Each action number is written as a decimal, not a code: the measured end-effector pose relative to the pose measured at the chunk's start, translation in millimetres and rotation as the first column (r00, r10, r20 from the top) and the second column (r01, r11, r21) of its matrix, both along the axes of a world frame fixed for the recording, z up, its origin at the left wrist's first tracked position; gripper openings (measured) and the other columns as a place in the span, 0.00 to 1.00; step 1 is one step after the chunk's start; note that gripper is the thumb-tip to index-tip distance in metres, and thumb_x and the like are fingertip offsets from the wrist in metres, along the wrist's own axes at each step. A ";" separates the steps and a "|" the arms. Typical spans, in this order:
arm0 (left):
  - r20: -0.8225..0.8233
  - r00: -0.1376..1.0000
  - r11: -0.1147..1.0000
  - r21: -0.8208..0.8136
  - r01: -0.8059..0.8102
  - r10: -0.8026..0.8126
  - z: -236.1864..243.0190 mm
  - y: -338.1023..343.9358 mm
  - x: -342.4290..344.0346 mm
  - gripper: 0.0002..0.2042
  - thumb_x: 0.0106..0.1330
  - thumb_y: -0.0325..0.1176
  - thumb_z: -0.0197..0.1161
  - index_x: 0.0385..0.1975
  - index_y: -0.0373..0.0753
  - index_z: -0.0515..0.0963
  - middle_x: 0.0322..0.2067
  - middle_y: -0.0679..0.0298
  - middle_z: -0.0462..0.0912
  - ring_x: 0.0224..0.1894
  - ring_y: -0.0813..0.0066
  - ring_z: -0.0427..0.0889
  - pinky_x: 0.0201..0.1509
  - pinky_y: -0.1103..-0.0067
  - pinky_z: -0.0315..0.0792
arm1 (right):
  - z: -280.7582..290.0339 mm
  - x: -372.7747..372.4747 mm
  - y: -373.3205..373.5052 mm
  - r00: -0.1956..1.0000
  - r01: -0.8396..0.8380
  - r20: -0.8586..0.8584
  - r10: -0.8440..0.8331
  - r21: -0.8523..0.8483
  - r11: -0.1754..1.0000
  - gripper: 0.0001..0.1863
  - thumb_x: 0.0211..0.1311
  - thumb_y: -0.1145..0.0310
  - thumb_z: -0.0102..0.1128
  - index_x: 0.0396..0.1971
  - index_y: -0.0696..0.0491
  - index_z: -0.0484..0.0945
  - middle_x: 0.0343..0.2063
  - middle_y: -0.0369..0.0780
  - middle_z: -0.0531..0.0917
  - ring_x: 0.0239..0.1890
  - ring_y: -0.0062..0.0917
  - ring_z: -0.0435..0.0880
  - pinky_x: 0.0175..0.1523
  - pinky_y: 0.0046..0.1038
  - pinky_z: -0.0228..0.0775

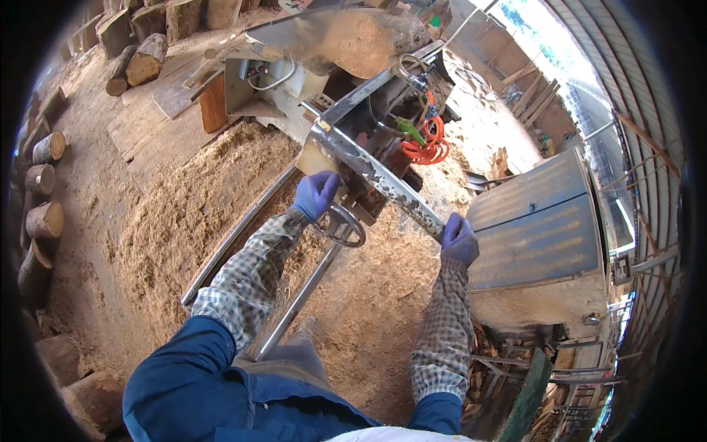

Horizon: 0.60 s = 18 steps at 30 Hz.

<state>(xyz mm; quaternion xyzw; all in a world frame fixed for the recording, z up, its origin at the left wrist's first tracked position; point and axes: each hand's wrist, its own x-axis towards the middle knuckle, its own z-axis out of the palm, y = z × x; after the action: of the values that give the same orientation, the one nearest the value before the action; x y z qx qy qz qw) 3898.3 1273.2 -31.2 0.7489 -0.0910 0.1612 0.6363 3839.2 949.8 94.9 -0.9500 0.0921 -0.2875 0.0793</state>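
Observation:
My left hand, in a purple glove, is closed just below a pale piece of wood and beside a metal handwheel. What its fingers hold, if anything, is hidden. My right hand, gloved likewise, is closed at the near right end of a worn metal bar on the machine frame. Past the bar hang a coiled orange air hose and a green blow gun. A large cut log lies at the machine's far side.
Two metal rails run toward me over the sawdust. A grey slatted metal cabinet stands close on the right. Short logs line the left, with more log sections at far left. A control box adjoins the machine.

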 end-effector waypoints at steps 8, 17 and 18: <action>-0.032 0.999 1.000 0.027 -0.003 0.004 -2.3 -14.3 31.6 0.22 0.72 0.50 0.50 0.30 0.36 0.81 0.22 0.52 0.80 0.27 0.56 0.82 0.35 0.67 0.74 | -13.3 35.0 -15.7 0.997 0.077 0.030 -0.074 -0.088 0.993 0.14 0.65 0.57 0.53 0.34 0.50 0.84 0.24 0.49 0.84 0.30 0.46 0.85 0.35 0.43 0.76; -0.002 1.000 0.998 0.058 -0.021 0.021 -4.4 -32.5 80.4 0.20 0.73 0.44 0.52 0.31 0.32 0.82 0.23 0.56 0.82 0.27 0.72 0.80 0.36 0.74 0.73 | -5.9 77.1 -33.3 0.998 0.045 0.045 -0.040 -0.103 0.994 0.19 0.69 0.56 0.47 0.29 0.51 0.82 0.23 0.51 0.83 0.28 0.47 0.84 0.33 0.44 0.74; 0.005 1.000 0.998 0.057 -0.030 0.029 -1.2 -37.1 85.1 0.20 0.73 0.44 0.52 0.31 0.32 0.82 0.22 0.56 0.82 0.27 0.73 0.79 0.36 0.74 0.73 | -4.0 83.1 -38.5 0.998 0.049 0.048 -0.044 -0.121 0.991 0.19 0.70 0.55 0.47 0.29 0.52 0.82 0.23 0.51 0.83 0.28 0.47 0.84 0.33 0.45 0.74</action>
<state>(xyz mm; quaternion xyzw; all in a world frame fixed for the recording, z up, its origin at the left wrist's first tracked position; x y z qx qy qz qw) 3983.4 1236.0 -32.4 0.7678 -0.0858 0.1693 0.6120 3922.3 911.3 90.9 -0.9440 0.0948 -0.3156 0.0165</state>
